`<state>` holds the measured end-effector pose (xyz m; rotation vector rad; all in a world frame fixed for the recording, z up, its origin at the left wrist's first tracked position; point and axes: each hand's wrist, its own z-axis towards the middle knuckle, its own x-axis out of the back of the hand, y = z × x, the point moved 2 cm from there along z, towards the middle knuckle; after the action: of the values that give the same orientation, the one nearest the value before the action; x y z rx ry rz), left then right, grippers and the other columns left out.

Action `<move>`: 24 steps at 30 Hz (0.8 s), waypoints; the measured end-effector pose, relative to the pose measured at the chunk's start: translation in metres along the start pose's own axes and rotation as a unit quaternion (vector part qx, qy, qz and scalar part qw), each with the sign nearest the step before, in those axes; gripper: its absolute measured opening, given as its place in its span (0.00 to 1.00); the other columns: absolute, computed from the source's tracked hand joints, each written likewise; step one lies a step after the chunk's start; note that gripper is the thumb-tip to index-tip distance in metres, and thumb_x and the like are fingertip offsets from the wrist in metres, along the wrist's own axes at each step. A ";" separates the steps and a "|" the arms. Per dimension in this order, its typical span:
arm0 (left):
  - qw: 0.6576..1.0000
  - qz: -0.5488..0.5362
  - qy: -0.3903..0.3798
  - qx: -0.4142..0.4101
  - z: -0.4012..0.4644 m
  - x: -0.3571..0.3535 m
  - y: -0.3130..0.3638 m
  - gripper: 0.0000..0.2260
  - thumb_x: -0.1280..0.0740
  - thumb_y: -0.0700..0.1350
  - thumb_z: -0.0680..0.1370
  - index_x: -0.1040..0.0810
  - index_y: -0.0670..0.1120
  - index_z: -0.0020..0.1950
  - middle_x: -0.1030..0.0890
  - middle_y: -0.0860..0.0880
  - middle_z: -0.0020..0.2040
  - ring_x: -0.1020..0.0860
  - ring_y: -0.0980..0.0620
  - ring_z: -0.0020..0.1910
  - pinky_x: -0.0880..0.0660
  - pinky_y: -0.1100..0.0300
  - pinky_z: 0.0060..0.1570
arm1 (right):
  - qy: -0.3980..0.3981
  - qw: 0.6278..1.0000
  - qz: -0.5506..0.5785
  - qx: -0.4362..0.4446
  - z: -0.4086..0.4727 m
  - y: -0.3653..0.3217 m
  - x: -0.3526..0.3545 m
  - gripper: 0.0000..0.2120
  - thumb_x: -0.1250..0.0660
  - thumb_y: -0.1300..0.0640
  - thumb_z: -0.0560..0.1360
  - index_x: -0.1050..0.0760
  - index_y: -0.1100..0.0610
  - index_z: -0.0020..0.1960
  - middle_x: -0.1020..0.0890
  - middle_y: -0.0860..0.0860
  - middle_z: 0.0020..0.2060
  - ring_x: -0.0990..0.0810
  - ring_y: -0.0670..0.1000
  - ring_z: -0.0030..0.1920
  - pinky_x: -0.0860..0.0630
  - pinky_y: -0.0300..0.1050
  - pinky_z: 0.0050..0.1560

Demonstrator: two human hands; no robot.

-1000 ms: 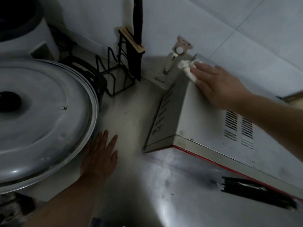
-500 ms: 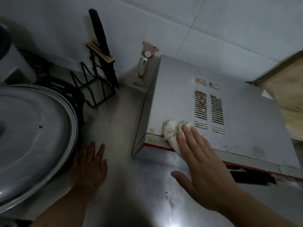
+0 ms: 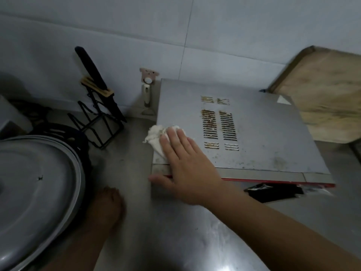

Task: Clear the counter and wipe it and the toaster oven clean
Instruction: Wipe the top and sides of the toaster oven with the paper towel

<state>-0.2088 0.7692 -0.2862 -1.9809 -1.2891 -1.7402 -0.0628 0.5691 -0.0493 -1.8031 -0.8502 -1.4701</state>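
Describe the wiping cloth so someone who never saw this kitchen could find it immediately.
Find the silver toaster oven on the steel counter. At its top's left edge, beside the vent slots, the right hand presses flat on a crumpled white cloth, the only soft, white thing among metal.

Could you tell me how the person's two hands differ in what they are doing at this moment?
The right hand lies with straight fingers on the white cloth, pressing it on the toaster oven top near its left edge; the left hand holds nothing. The right hand is up on the oven, while the left hand rests lower, on the counter beside the big metal lid. Both lie palm down.
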 end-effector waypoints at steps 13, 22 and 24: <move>0.835 -0.068 0.264 -0.478 0.006 0.170 0.213 0.22 0.42 0.50 0.81 0.27 0.42 0.72 0.28 0.41 0.73 0.33 0.41 0.74 0.39 0.46 0.73 | 0.035 0.963 0.017 -0.266 -0.120 0.181 -0.011 0.42 0.65 0.27 0.75 0.66 0.51 0.80 0.64 0.50 0.79 0.66 0.49 0.78 0.62 0.46 0.75; 0.809 0.242 -0.086 -0.528 -0.001 0.143 0.276 0.30 0.59 0.69 0.78 0.55 0.64 0.80 0.60 0.57 0.82 0.64 0.56 0.80 0.61 0.49 0.79 | 0.108 0.922 0.094 -0.361 -0.119 0.144 -0.023 0.40 0.65 0.30 0.78 0.60 0.54 0.81 0.59 0.54 0.80 0.63 0.54 0.79 0.60 0.52 0.78; 0.801 0.270 -0.114 -0.523 0.004 0.141 0.280 0.29 0.55 0.68 0.80 0.61 0.65 0.80 0.65 0.56 0.81 0.68 0.55 0.78 0.63 0.47 0.78 | 0.109 0.934 0.089 -0.329 -0.119 0.110 -0.028 0.38 0.64 0.31 0.79 0.62 0.53 0.81 0.61 0.53 0.80 0.66 0.53 0.79 0.60 0.54 0.79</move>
<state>-0.0181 0.6701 -0.0577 -2.7215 0.4484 -2.0907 -0.0440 0.4069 -0.0676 -2.0457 -0.0602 -1.9300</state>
